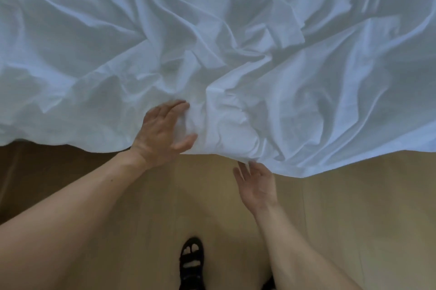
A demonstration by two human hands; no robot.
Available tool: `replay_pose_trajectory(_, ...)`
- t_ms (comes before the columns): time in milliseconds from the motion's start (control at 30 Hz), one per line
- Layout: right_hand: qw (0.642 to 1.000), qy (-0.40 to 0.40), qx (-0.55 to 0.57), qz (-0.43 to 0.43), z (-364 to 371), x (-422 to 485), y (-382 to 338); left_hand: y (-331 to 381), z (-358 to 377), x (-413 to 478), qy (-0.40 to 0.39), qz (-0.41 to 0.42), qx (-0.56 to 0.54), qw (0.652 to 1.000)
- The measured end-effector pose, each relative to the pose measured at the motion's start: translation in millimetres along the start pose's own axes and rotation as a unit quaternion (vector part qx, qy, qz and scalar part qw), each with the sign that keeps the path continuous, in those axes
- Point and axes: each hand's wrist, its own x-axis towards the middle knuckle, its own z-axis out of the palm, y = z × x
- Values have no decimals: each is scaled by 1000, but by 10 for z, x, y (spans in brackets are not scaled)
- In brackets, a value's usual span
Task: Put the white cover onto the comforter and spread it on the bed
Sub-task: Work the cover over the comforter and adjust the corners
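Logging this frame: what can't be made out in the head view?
- Head view: the comforter and bed are hidden under the white cover. Whether the comforter is inside it cannot be told.
- Head view: the cover's far and side edges are cut off by the frame.
- Head view: the right hand has blurred fingertips at the hem, so contact is unclear.
- Head view: the left hand has its palm hidden, facing the cloth.
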Motion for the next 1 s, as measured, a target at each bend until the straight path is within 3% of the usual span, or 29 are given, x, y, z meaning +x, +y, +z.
replay_pose_trajectory(167, 992, 49, -108, -48, 375, 507, 440, -320, -30, 45, -8, 58, 26, 998)
replay_pose_trajectory(267, 990, 84, -74, -88, 531, 491, 644, -556, -73, 54, -39, 36, 36, 998)
replay_pose_trajectory(533, 972, 162, -135, -103, -262, -334, 1435, -887, -73, 98, -139, 35, 101, 985)
replay_pose_trajectory(667, 981, 136, -61, -124, -138, -411, 1473, -1042, -188, 186, -114, -35, 134, 984)
replay_pose_trajectory(833, 990, -69, 53, -107, 474, -168, 1439, -987, -228, 153, -153, 25, 198, 968)
replay_pose_trajectory(1000, 990, -70, 66, -100, 966, 111, 1540, -1009, -307, 153, -53, 23, 115, 992)
